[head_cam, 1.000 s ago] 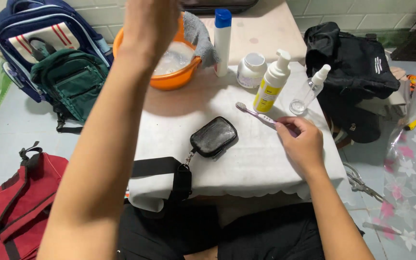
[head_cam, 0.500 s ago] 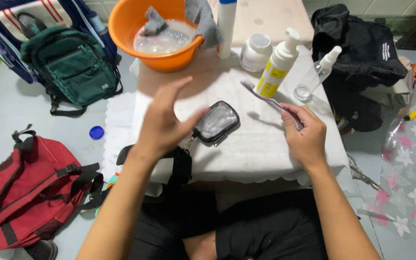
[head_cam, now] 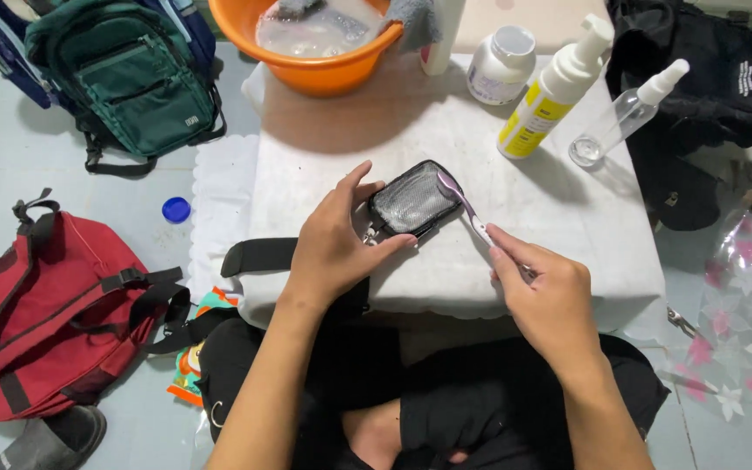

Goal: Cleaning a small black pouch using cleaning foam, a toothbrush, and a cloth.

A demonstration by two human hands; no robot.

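pouch: small black mesh pouch (head_cam: 412,202) lies on the white-clothed table (head_cam: 567,226) | left hand (head_cam: 332,248): our fingers pin its left edge | right hand (head_cam: 546,296): fingers closed on purple toothbrush (head_cam: 467,209); bristles touching mesh | progress: we judge scrubbing barely begun; no foam visible; most remains

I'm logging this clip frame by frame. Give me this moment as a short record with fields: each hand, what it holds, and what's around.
left hand: holds the black pouch steady on the white cloth
right hand: grips a toothbrush, bristles on the pouch's right edge
on table: orange basin of soapy water, white jar, pump bottle, clear spray bottle
on floor, left: red bag, green backpack, blue cap
right of table: black bag
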